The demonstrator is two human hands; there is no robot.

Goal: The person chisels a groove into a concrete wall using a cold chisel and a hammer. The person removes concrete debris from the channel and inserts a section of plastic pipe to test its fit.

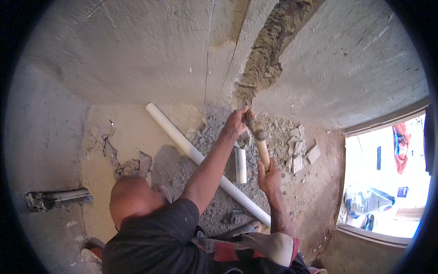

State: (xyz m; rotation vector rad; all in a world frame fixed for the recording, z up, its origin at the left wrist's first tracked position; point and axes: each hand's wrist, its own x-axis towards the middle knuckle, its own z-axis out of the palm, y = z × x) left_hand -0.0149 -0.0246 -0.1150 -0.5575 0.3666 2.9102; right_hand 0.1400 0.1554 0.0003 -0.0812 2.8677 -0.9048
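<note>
My left hand [236,122] reaches to the foot of the wall, fingers closed round a slim dark chisel, mostly hidden by the hand and the hammer. Its upper end is near the bottom of a rough channel [263,59] cut into the plaster. In my right hand [270,176] is a hammer [263,148], gripped by its pale wooden handle. The dark hammer head sits close beside my left hand; whether it touches the chisel I cannot tell. Just below the hands lies a short white pipe piece [241,166].
A long white pipe [182,144] slants across the floor under my left forearm. Rubble [292,141] and broken flat pieces [313,152] lie along the wall. Pipes [68,195] show in a recess at left. Beyond a bright opening at right is a plastic bag [367,201].
</note>
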